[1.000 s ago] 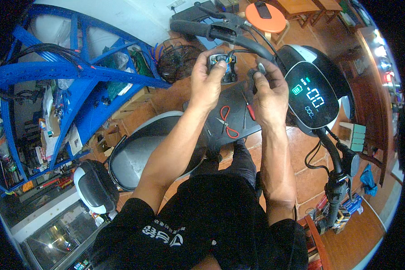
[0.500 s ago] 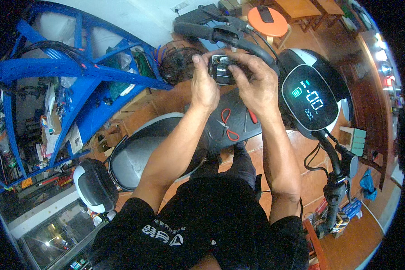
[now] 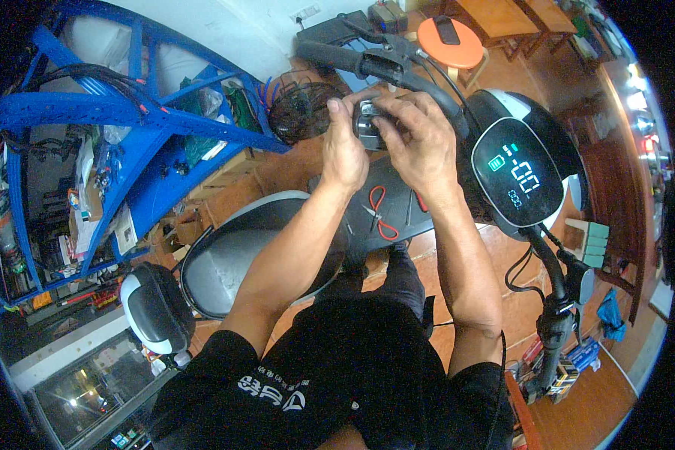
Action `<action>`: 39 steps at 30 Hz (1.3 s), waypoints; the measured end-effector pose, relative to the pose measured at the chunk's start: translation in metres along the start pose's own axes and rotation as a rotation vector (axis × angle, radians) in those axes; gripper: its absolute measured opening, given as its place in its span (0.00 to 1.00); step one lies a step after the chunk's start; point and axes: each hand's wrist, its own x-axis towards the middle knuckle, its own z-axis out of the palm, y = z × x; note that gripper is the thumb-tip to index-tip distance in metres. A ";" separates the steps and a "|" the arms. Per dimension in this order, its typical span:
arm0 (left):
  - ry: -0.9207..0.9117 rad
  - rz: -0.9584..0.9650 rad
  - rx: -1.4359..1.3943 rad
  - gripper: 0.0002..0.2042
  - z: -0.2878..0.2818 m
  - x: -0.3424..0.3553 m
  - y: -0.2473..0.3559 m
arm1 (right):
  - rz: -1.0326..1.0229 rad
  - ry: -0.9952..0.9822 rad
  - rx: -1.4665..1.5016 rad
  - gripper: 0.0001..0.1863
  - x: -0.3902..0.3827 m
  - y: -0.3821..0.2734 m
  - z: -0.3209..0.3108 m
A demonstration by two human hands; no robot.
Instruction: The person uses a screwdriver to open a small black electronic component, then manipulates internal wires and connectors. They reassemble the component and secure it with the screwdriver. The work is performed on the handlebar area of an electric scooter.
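Both my hands hold a small dark, glossy, box-like piece [image 3: 366,131] above the footboard of an electric scooter; its exact kind I cannot make out. My left hand [image 3: 345,154] grips its left side, the thumb pointing up. From the right, my right hand [image 3: 422,142] bends its fingers and thumb over the piece's top and near edge, hiding part of it. Below the hands, red-handled scissors [image 3: 379,214] lie on the dark footboard [image 3: 361,238]. A thin tool [image 3: 409,204] and a red-handled item [image 3: 421,201], partly behind my right forearm, lie beside them.
The scooter's handlebar [image 3: 330,57] is ahead, its lit display [image 3: 517,172] to the right. Its seat [image 3: 236,247] is at left, before a blue metal rack [image 3: 142,124] loaded with parts. An orange round stool [image 3: 450,45] and a dark fan [image 3: 300,109] stand farther off.
The piece has turned slightly in my hands, and my right fingers have closed in over its top. My right hand has shifted a little left. The whole view has moved slightly.
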 end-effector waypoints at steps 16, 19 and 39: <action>-0.108 0.024 0.051 0.18 -0.006 -0.005 0.004 | 0.003 0.089 -0.148 0.08 -0.015 0.005 0.009; -0.098 0.003 0.011 0.18 -0.006 -0.006 0.003 | 0.016 0.089 -0.136 0.08 -0.017 0.006 0.009; -0.043 -0.069 -0.027 0.17 -0.004 -0.001 0.001 | 0.971 0.020 0.860 0.16 -0.036 -0.006 0.006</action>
